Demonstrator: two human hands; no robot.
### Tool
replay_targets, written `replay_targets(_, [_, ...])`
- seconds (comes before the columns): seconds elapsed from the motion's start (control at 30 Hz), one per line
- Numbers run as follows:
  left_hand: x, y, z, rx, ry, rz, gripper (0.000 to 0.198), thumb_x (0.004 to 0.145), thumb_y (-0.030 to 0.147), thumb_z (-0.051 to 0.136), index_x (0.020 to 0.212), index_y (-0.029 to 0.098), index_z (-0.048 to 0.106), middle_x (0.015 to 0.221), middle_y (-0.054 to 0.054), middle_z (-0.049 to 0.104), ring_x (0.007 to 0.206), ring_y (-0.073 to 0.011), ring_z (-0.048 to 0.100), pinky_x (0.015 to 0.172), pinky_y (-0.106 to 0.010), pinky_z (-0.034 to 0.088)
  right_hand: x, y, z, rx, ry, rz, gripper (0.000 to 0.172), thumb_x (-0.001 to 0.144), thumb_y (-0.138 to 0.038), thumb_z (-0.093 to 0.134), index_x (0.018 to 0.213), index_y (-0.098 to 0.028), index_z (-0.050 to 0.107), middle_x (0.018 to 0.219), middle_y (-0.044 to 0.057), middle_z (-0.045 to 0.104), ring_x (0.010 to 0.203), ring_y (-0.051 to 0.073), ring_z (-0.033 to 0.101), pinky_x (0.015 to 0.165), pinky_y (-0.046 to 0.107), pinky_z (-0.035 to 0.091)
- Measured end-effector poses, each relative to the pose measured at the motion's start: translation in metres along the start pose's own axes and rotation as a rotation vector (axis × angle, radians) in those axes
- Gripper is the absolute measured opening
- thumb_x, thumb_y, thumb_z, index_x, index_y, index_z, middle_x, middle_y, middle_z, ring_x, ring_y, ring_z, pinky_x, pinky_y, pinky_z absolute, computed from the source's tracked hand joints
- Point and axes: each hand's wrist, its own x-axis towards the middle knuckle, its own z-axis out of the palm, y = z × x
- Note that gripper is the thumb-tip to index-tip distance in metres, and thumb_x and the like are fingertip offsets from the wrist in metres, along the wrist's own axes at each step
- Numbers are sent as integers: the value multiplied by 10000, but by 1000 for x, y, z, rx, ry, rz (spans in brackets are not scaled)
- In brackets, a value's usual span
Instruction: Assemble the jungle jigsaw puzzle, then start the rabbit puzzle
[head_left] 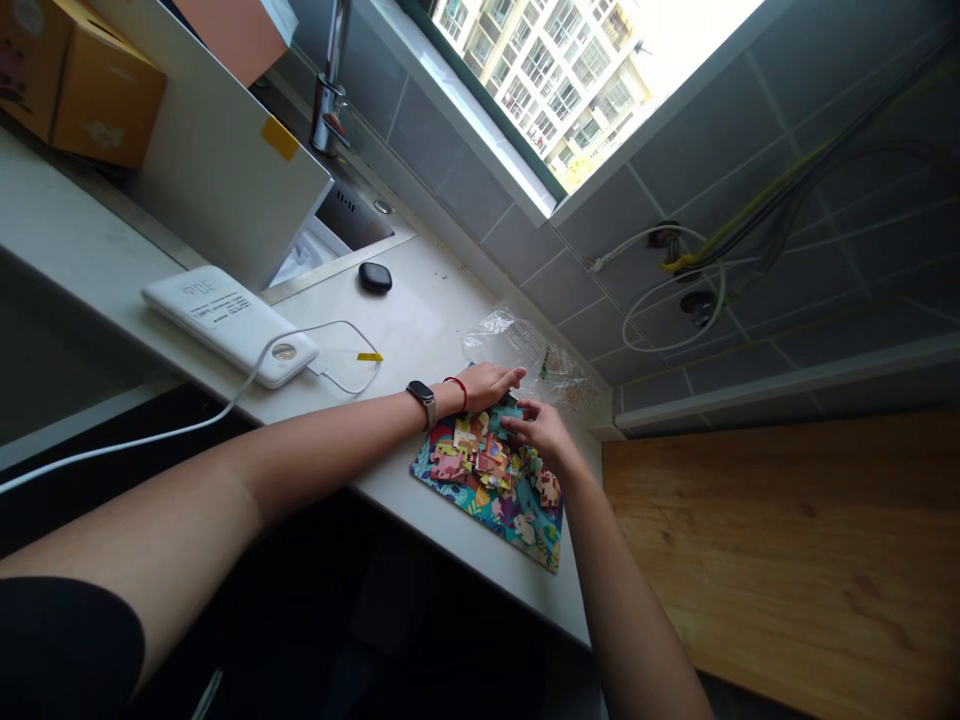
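A colourful jigsaw board [525,530] lies near the right end of the white counter, with several loose jigsaw pieces [491,460] heaped on it. My left hand [489,386] reaches over the board's far edge, palm down and fingers stretched out. It wears a dark watch band and a red bracelet at the wrist. From the right, my right hand [546,432] pinches a teal jigsaw piece [505,418] between thumb and fingers, just in front of the left hand. The left hand's underside is hidden.
Crumpled clear plastic wrap [510,338] lies behind the board, against the tiled wall. A white power bank [232,320] with a cable and a small black case [375,278] are farther left. Beyond them are a sink [356,215], a faucet [327,110] and boxes [105,95].
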Motion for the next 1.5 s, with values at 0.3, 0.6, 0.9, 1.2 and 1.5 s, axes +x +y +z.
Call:
replay_targets(0.3, [1, 4, -1, 110, -47, -63, 740, 1091, 603, 218, 977, 185, 818, 1044, -115, 805, 993, -274, 739, 910, -352, 519, -16, 10, -35, 36, -44, -132, 555, 478, -523, 993, 837, -184, 740, 801, 30, 756, 712, 197, 680, 705, 326, 548])
replay_targets(0.6, [1, -1, 1, 158, -39, 38, 214, 909, 334, 704, 1071, 230, 798, 958, -38, 806, 894, -210, 734, 821, -285, 526, -9, 23, -34, -214, 292, -446, 416, 692, -575, 802, 832, -191, 728, 836, 77, 760, 808, 236, 681, 763, 348, 533])
replay_targets(0.9, [6, -6, 5, -69, 327, 95, 169, 867, 142, 688, 1006, 177, 776, 923, -32, 781, 769, -139, 695, 751, -254, 560, 7, 30, -30, -187, 392, -472, 325, 766, -471, 715, 914, -182, 729, 917, 84, 758, 858, 230, 694, 828, 345, 551])
replay_targets(1.2, [10, -6, -5, -107, 624, 49, 82, 909, 154, 715, 943, 175, 787, 935, -43, 768, 811, -140, 695, 799, -263, 581, 8, 28, 10, -494, 124, -635, 226, 876, -222, 637, 1038, -207, 794, 1107, 118, 726, 1077, 266, 676, 1037, 407, 522])
replay_targets(1.5, [4, -3, 1, 36, 502, 248, 113, 963, 201, 708, 915, 219, 809, 950, -58, 747, 946, -196, 693, 934, -357, 553, -13, 41, -23, -527, 57, -706, 319, 974, -344, 590, 1201, -253, 794, 1377, 116, 700, 1295, 287, 636, 1155, 456, 466])
